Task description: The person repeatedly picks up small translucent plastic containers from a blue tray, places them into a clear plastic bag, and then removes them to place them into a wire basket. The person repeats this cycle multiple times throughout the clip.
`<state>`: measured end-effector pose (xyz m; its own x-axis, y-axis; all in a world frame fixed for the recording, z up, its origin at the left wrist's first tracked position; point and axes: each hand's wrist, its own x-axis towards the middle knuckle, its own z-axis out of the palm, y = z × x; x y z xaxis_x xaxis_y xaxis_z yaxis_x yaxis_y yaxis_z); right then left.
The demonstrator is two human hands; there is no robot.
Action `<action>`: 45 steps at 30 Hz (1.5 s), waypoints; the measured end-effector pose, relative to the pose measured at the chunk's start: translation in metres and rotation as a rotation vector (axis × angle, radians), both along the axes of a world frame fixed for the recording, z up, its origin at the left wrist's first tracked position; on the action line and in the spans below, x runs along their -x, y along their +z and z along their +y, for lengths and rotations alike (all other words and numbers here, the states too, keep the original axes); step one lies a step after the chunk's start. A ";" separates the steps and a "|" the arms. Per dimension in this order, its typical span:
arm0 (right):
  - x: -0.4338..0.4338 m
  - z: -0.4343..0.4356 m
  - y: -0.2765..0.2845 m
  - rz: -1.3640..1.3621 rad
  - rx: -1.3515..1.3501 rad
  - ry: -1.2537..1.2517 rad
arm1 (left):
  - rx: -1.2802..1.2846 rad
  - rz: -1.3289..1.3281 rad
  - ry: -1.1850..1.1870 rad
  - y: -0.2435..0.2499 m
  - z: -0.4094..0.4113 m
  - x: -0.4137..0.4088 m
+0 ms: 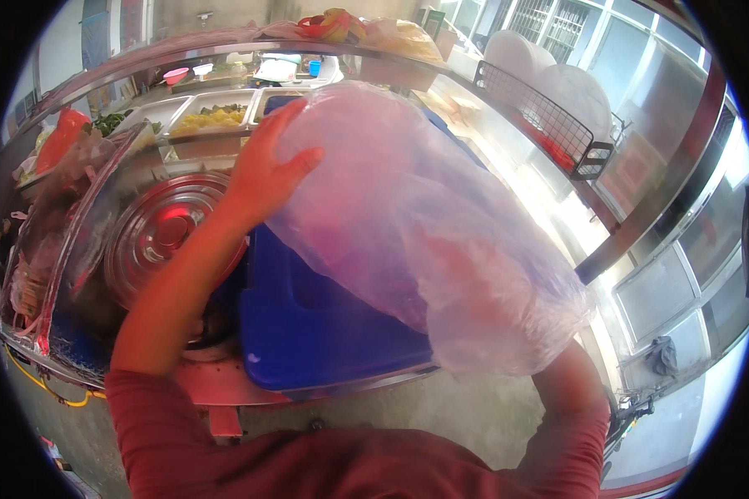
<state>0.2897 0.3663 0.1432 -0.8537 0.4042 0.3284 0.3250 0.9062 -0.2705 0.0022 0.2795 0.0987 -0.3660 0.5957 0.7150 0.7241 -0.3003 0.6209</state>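
Note:
A large, thin translucent plastic bag [362,168], puffed out and pinkish, spreads across the middle of the view. My left hand [271,159] lies against its upper left edge, thumb apart from the outstretched fingers. At the lower right my right forearm [571,377] runs up under or into the crumpled part of the bag. A blurred reddish patch shows through the film there; whether it is my right hand, and what that hand grips, cannot be made out. Below the bag sits a blue plastic lid or box [324,337], partly covered by the film.
Left of the blue plastic is a round metal pot lid [168,234]. White trays [184,112], one with yellow food, stand behind it. A clear panel [84,231] edges the stall's left side. At the right are a black wire basket [537,118] and a metal post [655,181].

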 end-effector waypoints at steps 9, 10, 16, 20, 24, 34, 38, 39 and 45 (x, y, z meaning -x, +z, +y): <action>0.082 0.044 0.015 -0.284 -0.131 -0.145 | 0.102 -0.218 -0.280 0.017 0.017 0.007; 0.082 0.046 0.016 -0.289 -0.128 -0.159 | 0.131 -0.283 -0.340 0.021 0.021 0.005; 0.079 0.052 0.025 -0.265 -0.119 -0.153 | 0.030 -0.041 -0.192 0.015 0.019 -0.011; 0.060 0.043 0.026 -0.210 -0.100 -0.150 | 0.002 0.175 -0.212 0.029 0.004 -0.033; 0.049 0.028 0.023 -0.166 -0.092 -0.090 | 0.024 0.005 -0.320 0.029 -0.005 -0.037; 0.005 -0.008 0.015 -0.071 -0.075 -0.067 | -0.079 -0.689 -0.444 0.027 0.014 -0.035; -0.002 -0.012 0.010 -0.037 -0.078 -0.046 | -0.105 -0.789 -0.342 0.021 0.019 -0.032; -0.002 -0.011 0.009 -0.018 -0.079 -0.032 | -0.111 -0.791 -0.312 0.020 0.020 -0.028; -0.020 -0.022 0.010 0.078 -0.127 -0.037 | -0.070 -0.590 -0.099 0.017 0.033 0.007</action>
<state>0.3094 0.3440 0.1530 -0.8086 0.3858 0.4441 0.3414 0.9225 -0.1800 -0.0048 0.3130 0.1152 -0.6584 0.6057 0.4469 0.2302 -0.4033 0.8856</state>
